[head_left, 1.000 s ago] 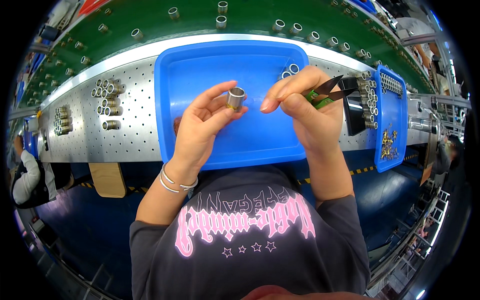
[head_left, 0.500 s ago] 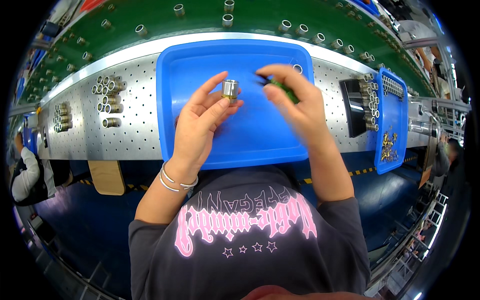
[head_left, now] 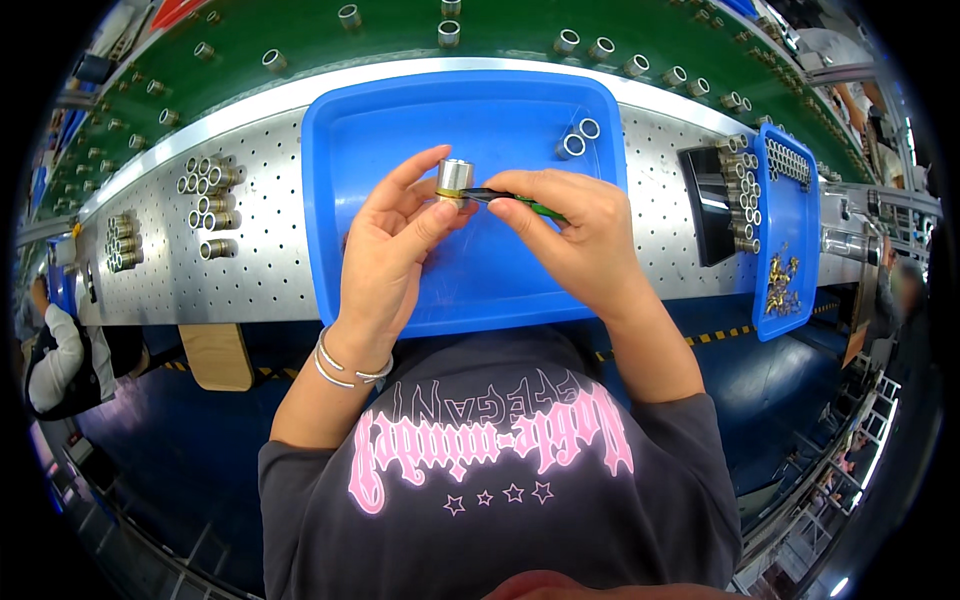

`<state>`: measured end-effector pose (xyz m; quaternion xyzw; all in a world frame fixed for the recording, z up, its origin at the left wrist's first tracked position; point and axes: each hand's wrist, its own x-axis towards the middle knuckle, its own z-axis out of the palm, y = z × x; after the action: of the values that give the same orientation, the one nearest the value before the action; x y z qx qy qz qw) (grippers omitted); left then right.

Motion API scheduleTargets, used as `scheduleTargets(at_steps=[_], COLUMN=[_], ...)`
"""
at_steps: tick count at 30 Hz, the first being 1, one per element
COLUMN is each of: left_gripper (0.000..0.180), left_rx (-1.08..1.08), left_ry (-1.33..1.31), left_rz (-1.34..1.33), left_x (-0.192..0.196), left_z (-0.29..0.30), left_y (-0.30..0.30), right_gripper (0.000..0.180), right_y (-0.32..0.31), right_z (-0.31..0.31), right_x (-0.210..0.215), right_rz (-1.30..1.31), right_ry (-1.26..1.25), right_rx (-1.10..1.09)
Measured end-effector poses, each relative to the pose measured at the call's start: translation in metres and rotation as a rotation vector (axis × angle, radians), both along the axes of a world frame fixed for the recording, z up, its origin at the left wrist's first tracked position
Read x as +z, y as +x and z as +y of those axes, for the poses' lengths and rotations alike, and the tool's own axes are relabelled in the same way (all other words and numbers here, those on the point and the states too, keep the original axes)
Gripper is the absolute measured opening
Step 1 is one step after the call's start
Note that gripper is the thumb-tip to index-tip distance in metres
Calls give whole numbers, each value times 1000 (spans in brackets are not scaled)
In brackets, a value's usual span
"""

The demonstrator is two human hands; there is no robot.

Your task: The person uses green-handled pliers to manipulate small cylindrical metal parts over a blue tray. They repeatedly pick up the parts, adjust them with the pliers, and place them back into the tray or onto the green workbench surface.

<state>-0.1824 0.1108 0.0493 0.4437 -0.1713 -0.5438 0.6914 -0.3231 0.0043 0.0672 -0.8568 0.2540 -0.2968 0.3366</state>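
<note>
One metal sleeve (head_left: 455, 180) is being pinched by the left hand (head_left: 395, 240) over the blue tray (head_left: 340, 150); right hand (head_left: 570, 235) is gripping green tweezers (head_left: 515, 200) touching its yellow ring. Fitting looks midway; two sleeves (head_left: 578, 138) are waiting in the tray.

A factory assembly station is shown. A perforated metal surface (head_left: 260, 270) is lined with rows of small metal sleeves (head_left: 205, 185), blue plastic trays (head_left: 480, 270) are set on it, and a green conveyor belt (head_left: 400, 45) carrying further sleeves is seen behind.
</note>
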Motion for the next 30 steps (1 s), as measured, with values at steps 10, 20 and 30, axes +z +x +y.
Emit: scheduleTargets(at_steps=[10, 20, 30], left_gripper=[46, 41, 43], left_rx=[-10, -29, -71], left_ry=[-3, -41, 29], left_rz=[-7, 48, 54], left_x=[0, 0, -7], left_z=[1, 1, 0], left_y=[-2, -1, 1], right_gripper=[11, 17, 15], right_y=[-2, 1, 9], right_z=[0, 3, 1], right_x=[0, -2, -12], right_rz=[-18, -31, -55], right_ry=[-19, 239, 120], right_rx=[-1, 11, 99])
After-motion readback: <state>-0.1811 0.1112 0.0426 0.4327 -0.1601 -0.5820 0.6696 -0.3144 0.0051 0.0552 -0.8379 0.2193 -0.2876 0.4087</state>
